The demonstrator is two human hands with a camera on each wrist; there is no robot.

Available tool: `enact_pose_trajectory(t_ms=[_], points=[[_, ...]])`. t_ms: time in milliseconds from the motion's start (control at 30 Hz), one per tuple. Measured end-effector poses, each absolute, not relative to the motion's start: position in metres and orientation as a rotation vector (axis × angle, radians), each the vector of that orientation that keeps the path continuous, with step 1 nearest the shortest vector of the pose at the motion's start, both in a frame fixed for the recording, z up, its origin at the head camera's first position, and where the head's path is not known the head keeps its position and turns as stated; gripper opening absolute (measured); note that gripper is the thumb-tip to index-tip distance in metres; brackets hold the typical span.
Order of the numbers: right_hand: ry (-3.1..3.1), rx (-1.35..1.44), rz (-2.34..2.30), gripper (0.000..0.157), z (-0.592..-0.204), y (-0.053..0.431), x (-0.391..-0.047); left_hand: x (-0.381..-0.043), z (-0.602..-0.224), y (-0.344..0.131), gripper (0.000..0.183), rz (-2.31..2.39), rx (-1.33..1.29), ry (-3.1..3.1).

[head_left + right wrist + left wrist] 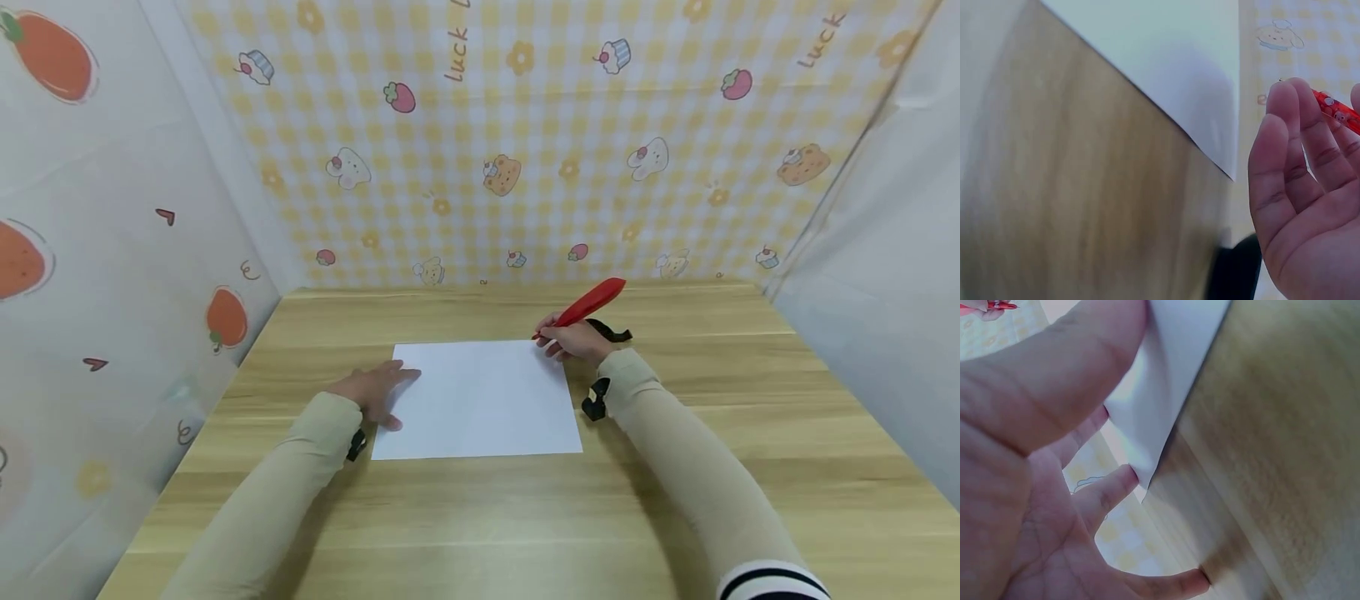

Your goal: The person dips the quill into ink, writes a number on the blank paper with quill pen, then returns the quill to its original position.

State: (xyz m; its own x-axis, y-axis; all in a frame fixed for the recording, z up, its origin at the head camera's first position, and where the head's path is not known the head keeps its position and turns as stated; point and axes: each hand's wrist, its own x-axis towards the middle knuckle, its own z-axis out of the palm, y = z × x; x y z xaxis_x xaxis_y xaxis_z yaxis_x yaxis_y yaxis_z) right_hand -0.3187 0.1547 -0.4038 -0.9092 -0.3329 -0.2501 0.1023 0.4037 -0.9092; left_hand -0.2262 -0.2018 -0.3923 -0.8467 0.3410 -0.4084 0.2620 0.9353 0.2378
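A blank white sheet of paper (480,400) lies flat on the wooden table. My left hand (372,392) rests at its left edge, fingers spread; in the left wrist view, fingertips (1127,476) touch near the corner of the sheet. At the top right corner, my right hand (572,340) pinches a red pen (592,302) with a feather-shaped top that slants up to the right. Its tip points down and left, close by the paper's far edge. In the right wrist view the patterned red barrel (1338,114) shows between the fingers and thumb, partly hidden.
Just behind my right hand lies a black curved object (609,332). Wood-grain table (480,525) surrounds the sheet. A yellow checked cloth (480,208) hangs along the back, with white printed cloth (135,250) on the left and plain white cloth (892,275) on the right.
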Motion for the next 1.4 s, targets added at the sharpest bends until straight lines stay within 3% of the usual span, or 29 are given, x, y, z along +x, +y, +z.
enact_pose_trajectory(t_ms=[833, 1400], points=[[2.244, -0.064, -1.53, 0.021, -0.412, 0.112, -0.319, -0.231, -0.393, -0.204, 0.095, 0.212, 0.421, 2.615], [2.24, -0.205, -1.505, 0.02, -0.416, 0.09, -0.321, -0.23, -0.39, -0.205, 0.095, 0.236, 0.365, 2.6]])
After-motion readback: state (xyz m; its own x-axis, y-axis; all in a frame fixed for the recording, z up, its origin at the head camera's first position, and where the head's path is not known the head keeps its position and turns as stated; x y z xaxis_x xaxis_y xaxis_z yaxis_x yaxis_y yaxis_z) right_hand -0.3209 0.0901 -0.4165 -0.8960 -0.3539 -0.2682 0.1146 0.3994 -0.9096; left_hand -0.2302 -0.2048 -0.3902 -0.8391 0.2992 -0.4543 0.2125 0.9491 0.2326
